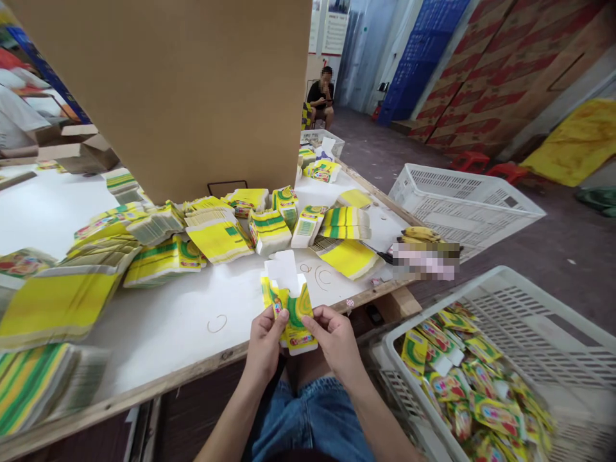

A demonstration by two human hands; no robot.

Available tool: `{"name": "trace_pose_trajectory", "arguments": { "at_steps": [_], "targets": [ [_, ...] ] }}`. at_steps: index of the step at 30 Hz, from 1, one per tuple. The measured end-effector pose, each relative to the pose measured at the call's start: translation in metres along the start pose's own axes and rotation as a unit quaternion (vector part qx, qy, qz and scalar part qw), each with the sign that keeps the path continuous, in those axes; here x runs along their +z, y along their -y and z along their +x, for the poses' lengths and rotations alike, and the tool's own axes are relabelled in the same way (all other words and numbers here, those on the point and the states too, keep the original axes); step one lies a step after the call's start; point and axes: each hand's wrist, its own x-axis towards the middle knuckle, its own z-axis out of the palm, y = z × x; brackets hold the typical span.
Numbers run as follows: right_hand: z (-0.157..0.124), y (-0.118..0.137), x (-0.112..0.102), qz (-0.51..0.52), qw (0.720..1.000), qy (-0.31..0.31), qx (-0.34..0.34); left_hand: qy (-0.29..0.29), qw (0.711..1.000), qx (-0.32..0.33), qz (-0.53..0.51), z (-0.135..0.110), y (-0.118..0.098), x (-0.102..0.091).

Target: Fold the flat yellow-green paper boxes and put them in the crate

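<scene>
Between my two hands, over the table's front edge, is a yellow and green printed carton (299,314) with white flaps standing up at its far end. My left hand (266,337) pinches its left side between thumb and fingers. On the right side, my right hand (334,337) grips it the same way. Whether one carton or two overlapping ones are held, I cannot tell. Beyond the hands, stacks of flat yellow cartons (219,240) lie in a row across the white table (183,327).
A white crate (486,301) at the right holds many small yellow packets (495,410). Another white crate (462,199) stands behind it. Bananas (421,234) lie at the table's right edge. A large cardboard sheet (192,96) rises behind the stacks. A person (321,96) sits at the back.
</scene>
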Motion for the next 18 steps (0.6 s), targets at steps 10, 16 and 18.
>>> {"name": "trace_pose_trajectory", "arguments": {
  "at_steps": [10,16,18],
  "targets": [
    [-0.001,0.005,-0.011,-0.131,0.986,0.009,-0.104,0.063,0.992,0.025,0.103,-0.007,-0.019,0.002],
    [0.001,0.022,-0.024,-0.146,0.980,0.096,-0.093,0.158,0.983,-0.021,0.087,-0.011,-0.019,-0.008],
    [0.002,0.026,-0.026,-0.179,0.973,0.089,-0.116,0.173,0.982,-0.029,0.071,-0.013,-0.017,-0.007]
  ]
}}
